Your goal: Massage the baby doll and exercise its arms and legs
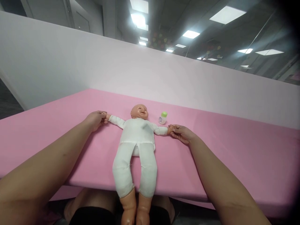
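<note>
A baby doll [138, 132] with a white cloth body lies on its back on the pink padded table [93, 165]. Its head is at the far side, and its bare plastic feet hang over the near edge. Both doll arms are stretched out sideways. My left hand [95, 120] is closed on the doll's hand at the left. On the other side, my right hand [182, 133] pinches the doll's other hand between thumb and fingers. A small clear bottle [162, 118] with a green cap stands just beyond the doll's arm on the right.
Behind the table rises a white wall panel [140, 75] with dark reflective glass above it, where ceiling lights show. My legs [93, 200] in black shorts are below the table's near edge.
</note>
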Demonstrator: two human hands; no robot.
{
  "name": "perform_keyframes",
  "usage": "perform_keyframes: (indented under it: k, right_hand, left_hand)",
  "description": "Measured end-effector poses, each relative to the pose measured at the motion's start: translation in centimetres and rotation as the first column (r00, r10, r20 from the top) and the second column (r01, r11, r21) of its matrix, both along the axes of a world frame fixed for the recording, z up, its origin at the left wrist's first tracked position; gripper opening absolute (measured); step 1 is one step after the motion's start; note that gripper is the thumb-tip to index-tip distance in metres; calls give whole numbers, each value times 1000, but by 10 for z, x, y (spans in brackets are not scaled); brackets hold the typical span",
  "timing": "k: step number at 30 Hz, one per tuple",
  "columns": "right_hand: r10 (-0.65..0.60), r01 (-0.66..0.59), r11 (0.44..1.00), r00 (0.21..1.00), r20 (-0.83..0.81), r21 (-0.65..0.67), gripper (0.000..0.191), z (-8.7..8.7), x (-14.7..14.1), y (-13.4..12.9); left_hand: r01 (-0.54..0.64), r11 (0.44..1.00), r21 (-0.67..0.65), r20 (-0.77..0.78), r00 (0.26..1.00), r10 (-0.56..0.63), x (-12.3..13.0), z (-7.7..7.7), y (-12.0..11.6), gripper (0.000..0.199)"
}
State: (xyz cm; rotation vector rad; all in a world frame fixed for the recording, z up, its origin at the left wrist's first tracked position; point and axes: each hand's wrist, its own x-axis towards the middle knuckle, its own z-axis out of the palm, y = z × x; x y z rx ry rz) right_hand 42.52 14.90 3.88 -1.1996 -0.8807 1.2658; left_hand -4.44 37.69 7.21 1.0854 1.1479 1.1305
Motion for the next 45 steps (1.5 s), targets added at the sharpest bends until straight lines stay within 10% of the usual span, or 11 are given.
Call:
perform_keyframes:
  k: [12,29,45]
  right_hand:
    - [0,4,1000,971,240,-18,32,9,-17,0]
    - [-8,9,999,1000,16,-45,27,3,-1,2]
    - [-58,88,993,937,346,-73,39,2,-18,4]
  left_hand:
    - [0,999,43,-116,993,5,-4,-9,14,12]
    - [19,1000,-21,-14,1000,-20,-3,-6,7,28]
    - [-25,999,38,-65,998,27,-2,-8,-3,7]
